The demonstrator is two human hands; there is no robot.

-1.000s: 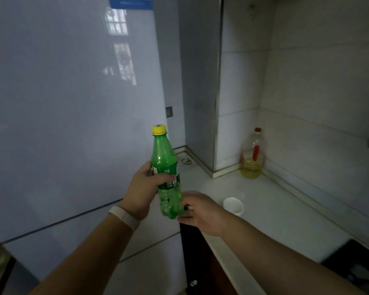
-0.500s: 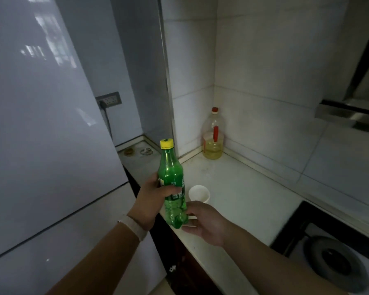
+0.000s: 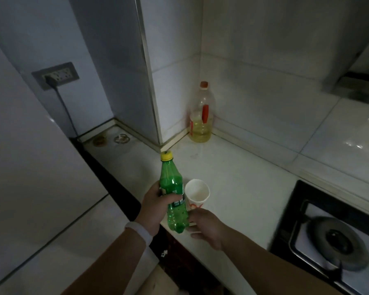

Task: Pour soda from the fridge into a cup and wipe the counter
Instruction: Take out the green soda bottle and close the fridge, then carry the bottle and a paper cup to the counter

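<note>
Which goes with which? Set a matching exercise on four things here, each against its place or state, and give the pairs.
1 soda bottle
2 cup
3 oil bottle
4 burner

A stands at the back corner of the counter
B gripped by the left hand, yellow cap on
C white, mouth up, red mark on its side
D far right, on the black hob

Pairs: 1-B, 2-C, 3-A, 4-D

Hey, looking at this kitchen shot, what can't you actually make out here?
All from the head view:
- Right hand: its fingertips lie behind the green soda bottle, so whether it grips the base is unclear.
- Paper cup: its lower part is hidden by the bottle and the right hand.
- Label: dim, small and partly under the left hand, so unreadable.
- Stove: blurred, and cut off by the right and bottom edges.
</note>
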